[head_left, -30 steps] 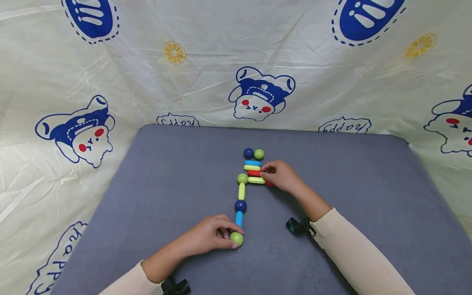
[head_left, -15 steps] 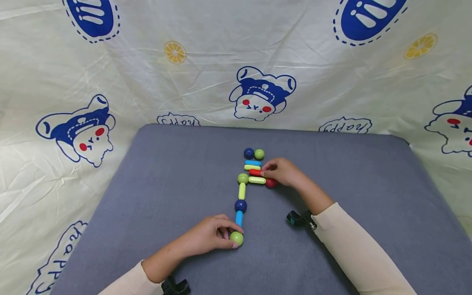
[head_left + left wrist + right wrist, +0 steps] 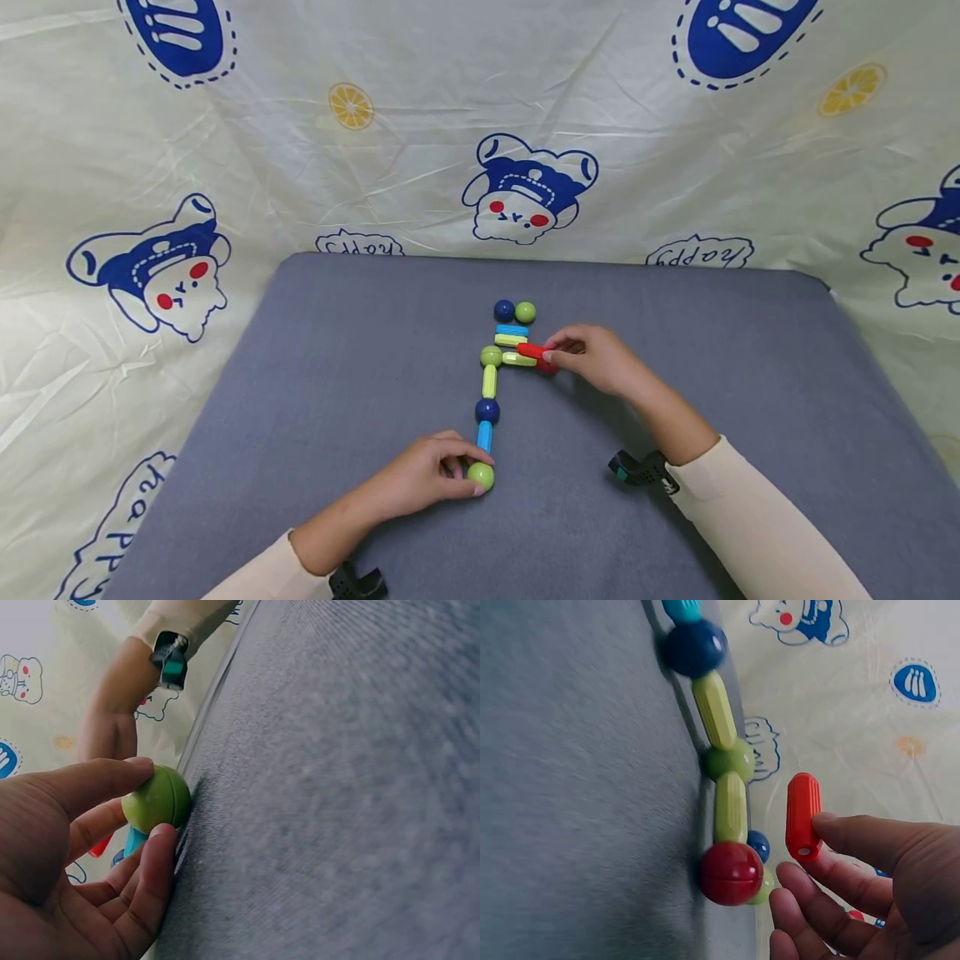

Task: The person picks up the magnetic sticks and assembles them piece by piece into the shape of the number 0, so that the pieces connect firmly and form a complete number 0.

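My left hand (image 3: 416, 482) pinches a green ball (image 3: 481, 476) at the near end of a chain of magnetic rods and balls. From there the chain runs through a light-blue rod (image 3: 484, 435), a dark-blue ball (image 3: 487, 410), a yellow-green rod (image 3: 490, 382) and another green ball (image 3: 491, 357). It then turns right along a second yellow-green rod (image 3: 517, 359) to a red ball (image 3: 731, 874). Between thumb and fingers, my right hand (image 3: 600, 360) holds a red rod (image 3: 802, 814), raised off the table and apart from the red ball.
Behind the chain lie a loose light-blue rod (image 3: 512, 330) and a yellow-green rod (image 3: 511, 340). Farther back, a dark-blue ball (image 3: 504, 311) sits beside a green ball (image 3: 526, 312). Everything rests on a grey cloth-covered table (image 3: 360, 358); a patterned sheet (image 3: 420, 175) hangs behind.
The red rod has left its place beside the loose rods, moving right and up in my right hand. My left hand keeps its hold on the near green ball.
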A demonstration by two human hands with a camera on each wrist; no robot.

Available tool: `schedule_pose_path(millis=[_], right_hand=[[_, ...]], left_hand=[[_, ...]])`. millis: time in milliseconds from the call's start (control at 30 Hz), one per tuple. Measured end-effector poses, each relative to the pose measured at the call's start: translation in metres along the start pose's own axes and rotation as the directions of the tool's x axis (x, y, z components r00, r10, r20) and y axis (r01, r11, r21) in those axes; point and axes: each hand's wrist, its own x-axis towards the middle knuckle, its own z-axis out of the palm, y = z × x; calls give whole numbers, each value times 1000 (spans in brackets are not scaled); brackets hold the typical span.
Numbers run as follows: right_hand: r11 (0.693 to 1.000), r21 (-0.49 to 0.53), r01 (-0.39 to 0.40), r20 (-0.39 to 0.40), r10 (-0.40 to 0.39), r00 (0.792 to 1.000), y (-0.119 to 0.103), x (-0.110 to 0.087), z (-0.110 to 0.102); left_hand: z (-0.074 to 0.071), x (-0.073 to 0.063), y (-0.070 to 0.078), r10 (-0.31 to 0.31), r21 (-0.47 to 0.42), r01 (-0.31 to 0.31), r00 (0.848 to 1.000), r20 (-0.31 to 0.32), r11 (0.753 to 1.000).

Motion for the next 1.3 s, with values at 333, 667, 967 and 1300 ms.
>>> schedule_pose_path(millis=[333,667,967,1300], right_hand=[[999,6,50,67,-50,996,3,-45,15],[992,19,125,151,-126,981,5,-82,40],[986,67,155,170,-165,972,4,-95,56],[993,75,96,191,-109,976,-1,-97,69]], left_hand=[[2,1,-1,17,9,-17,1000,-24,1000],[5,3,-3,43,4,-43,998,-42,999],[5,3,-4,44,-4,-44,998,-41,999],[4,3,-4,49,-14,-50,998,-43,999]])
